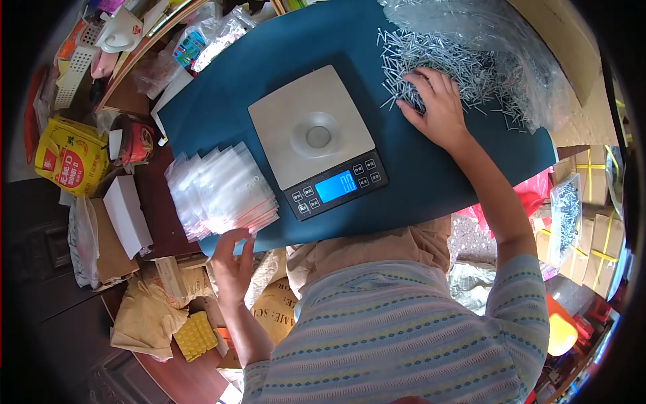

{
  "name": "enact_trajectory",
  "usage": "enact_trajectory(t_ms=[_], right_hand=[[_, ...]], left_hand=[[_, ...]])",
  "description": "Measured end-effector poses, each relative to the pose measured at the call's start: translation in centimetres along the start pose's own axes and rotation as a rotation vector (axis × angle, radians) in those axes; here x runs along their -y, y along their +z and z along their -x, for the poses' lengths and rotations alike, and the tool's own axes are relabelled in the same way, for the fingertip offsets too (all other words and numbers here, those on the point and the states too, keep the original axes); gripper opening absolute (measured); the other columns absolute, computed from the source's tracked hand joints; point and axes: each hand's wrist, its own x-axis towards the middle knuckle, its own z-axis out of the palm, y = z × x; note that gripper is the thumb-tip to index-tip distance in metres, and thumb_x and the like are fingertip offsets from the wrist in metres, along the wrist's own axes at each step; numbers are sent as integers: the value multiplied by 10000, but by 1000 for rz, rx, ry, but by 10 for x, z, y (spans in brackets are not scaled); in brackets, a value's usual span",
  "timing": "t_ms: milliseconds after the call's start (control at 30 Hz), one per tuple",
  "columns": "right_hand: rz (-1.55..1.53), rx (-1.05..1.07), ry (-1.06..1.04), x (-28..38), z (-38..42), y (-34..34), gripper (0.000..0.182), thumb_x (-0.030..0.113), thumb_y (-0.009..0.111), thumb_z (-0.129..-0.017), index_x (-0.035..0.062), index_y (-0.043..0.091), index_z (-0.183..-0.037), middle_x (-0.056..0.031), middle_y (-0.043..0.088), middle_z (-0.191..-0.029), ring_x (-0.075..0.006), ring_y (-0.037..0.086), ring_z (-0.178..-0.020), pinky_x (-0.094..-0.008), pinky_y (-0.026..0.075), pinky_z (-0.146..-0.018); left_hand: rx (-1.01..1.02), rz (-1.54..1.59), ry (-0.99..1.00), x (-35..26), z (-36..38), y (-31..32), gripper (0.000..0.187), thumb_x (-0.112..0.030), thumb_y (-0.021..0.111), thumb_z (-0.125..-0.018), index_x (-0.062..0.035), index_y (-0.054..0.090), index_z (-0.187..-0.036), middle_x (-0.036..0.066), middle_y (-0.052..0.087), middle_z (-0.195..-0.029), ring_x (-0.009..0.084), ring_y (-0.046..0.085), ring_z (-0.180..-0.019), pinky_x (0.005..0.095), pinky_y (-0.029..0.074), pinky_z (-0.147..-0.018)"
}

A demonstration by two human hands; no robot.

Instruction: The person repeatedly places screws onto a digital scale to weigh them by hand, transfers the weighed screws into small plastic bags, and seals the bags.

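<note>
My right hand (436, 111) is at a loose pile of silver screws (464, 64), fingers curled down into the pile and thumb bent in at its near edge. How many screws lie between the fingers is hidden. At the lower left, my left hand (232, 264) has its thumb and forefinger tips together at the near edge of a fanned stack of clear zip-lock bags (219, 188). Between the hands, a digital scale (269, 114) stands turned at an angle, its blue display lit and reading zero. A shallow round recess with a disc at its centre shows on the scale's plate.
A dark green mat (417, 182) covers the table. A large clear plastic bag (498, 34) lies over the pile's far side, beside cardboard (575, 67). On the left are a yellow packet (70, 158), a white box (128, 215) and a cluttered shelf. Cartons (592, 249) stand at right.
</note>
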Motion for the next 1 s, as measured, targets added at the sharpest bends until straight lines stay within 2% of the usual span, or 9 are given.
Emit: enact_trajectory(t_ms=[67,167,200,333,467,567,767,967,1000], right_hand=[[38,9,27,7,5,5,428,326,726,-777,130,615,-1142,-95,543,-1194,-268,509,-1104,-408,362,-917],[54,13,25,17,7,7,443,360,734,-766,124,608,-1118,-93,551,-1159,-261,507,-1080,-428,361,-902],[20,36,27,16,8,9,437,357,733,-766,123,605,-1111,-94,552,-1149,-262,510,-1069,-426,366,-894],[-94,-12,37,10,14,16,389,350,740,-754,127,616,-1047,-64,566,-1083,-256,520,-1037,-410,395,-843],[33,-106,84,23,8,5,346,289,757,-732,122,626,-1005,-41,573,-1049,-266,532,-1005,-397,408,-835],[31,-58,20,21,9,7,339,223,759,-718,118,627,-1012,-51,577,-1032,-277,543,-975,-393,432,-815],[-156,-107,9,19,11,10,301,136,741,-714,134,638,-997,-36,602,-941,-238,605,-879,-352,505,-725],[-313,-58,120,4,-3,9,186,64,711,-716,124,661,-885,-59,616,-862,-250,632,-783,-324,526,-705],[-379,-83,88,-3,-11,8,168,50,703,-735,101,679,-893,-41,633,-836,-223,644,-768,-312,525,-684]], left_hand=[[-63,-36,123,8,-10,15,122,4,679,-815,-11,656,-934,149,658,-981,261,640,-877,362,512,-766],[-107,-117,185,0,-21,41,137,12,680,-801,-19,654,-932,159,623,-1104,313,599,-1014,399,471,-871],[-78,-117,171,0,-23,47,194,-18,693,-788,-46,656,-976,147,583,-1186,308,556,-1088,405,418,-928],[-107,-258,198,4,-30,64,299,-85,705,-776,-90,649,-1070,118,572,-1204,292,517,-1138,408,316,-989],[-185,-277,228,19,-28,69,286,-79,695,-778,-82,653,-1061,98,580,-1202,283,526,-1118,400,321,-983],[-230,-289,240,25,-27,72,284,-78,691,-776,-81,656,-1057,89,588,-1193,273,531,-1113,395,322,-979],[-279,-322,250,27,-28,78,281,-73,688,-766,-87,659,-1046,79,596,-1180,260,538,-1105,387,327,-975],[-282,-299,257,26,-27,76,294,-64,696,-755,-86,654,-1045,79,592,-1181,262,540,-1093,387,330,-973],[-275,-279,254,26,-27,75,296,-63,698,-756,-82,651,-1047,86,589,-1183,268,538,-1093,389,333,-970]])
